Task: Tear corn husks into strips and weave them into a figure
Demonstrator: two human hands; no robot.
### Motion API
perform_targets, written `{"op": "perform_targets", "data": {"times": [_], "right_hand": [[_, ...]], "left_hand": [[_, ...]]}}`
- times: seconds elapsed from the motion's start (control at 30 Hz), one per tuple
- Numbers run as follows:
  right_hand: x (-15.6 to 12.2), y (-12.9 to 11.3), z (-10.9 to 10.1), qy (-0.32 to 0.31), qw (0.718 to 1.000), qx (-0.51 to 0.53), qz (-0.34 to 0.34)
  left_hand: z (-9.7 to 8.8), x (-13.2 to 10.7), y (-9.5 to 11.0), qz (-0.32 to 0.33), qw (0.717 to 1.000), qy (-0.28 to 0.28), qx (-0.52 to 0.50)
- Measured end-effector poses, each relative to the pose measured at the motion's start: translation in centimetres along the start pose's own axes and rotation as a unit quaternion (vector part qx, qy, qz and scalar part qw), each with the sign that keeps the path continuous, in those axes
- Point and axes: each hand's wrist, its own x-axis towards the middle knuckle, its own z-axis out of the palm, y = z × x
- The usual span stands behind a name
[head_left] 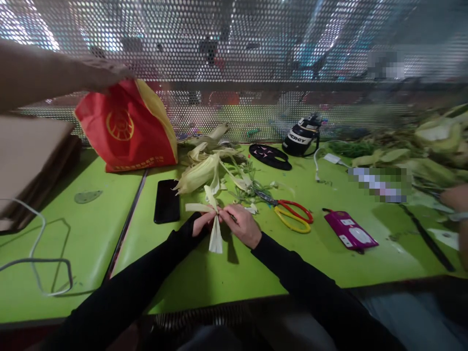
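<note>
My left hand (203, 223) and my right hand (242, 225) meet over the green table (204, 273), both pinched on a bundle of pale corn husk strips (213, 220) that crosses between them. One strip hangs down towards me, others fan out to the left and upward. Just beyond lies a pile of corn husks (205, 168) with green scraps. Both arms wear black sleeves.
A black phone (167, 201) lies left of my hands, red-and-yellow scissors (292, 212) and a magenta case (350, 233) to the right. Another person's hand (104, 73) grips a red bag (126, 129) at the back left. More husks (431, 146) pile up at the right, cardboard (25, 156) at the left.
</note>
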Motion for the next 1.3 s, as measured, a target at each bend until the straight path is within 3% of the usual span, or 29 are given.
{"op": "perform_targets", "data": {"times": [0.2, 0.37, 0.57, 0.77, 0.9, 1.0, 1.13, 1.3], "right_hand": [[0.1, 0.0, 0.0, 0.002, 1.0, 0.003, 0.001], [0.0, -0.1, 0.1, 0.002, 1.0, 0.0, 0.003], [0.0, -0.1, 0.0, 0.006, 1.0, -0.001, -0.002], [0.3, -0.3, -0.2, 0.014, 1.0, 0.006, 0.007], [0.2, -0.3, -0.3, 0.023, 0.999, 0.016, 0.021], [0.1, -0.3, -0.4, 0.005, 1.0, 0.027, 0.004], [0.2, -0.4, -0.4, 0.01, 0.999, 0.017, -0.03], [0.2, -0.1, -0.5, 0.003, 1.0, 0.013, -0.02]], "left_hand": [[0.5, -0.5, 0.5, -0.006, 1.0, 0.008, -0.017], [0.8, -1.0, 1.1, -0.08, 0.995, 0.01, -0.054], [0.9, -0.7, 1.3, -0.01, 0.999, 0.019, -0.023], [0.5, -0.7, 0.8, -0.121, 0.989, 0.015, -0.083], [0.8, -0.8, 1.0, -0.12, 0.983, 0.042, -0.136], [1.1, -0.7, 1.2, -0.107, 0.986, 0.049, -0.118], [1.0, -0.5, 1.2, -0.147, 0.982, 0.049, -0.106], [0.8, -0.3, 1.2, -0.142, 0.983, 0.042, -0.108]]}}
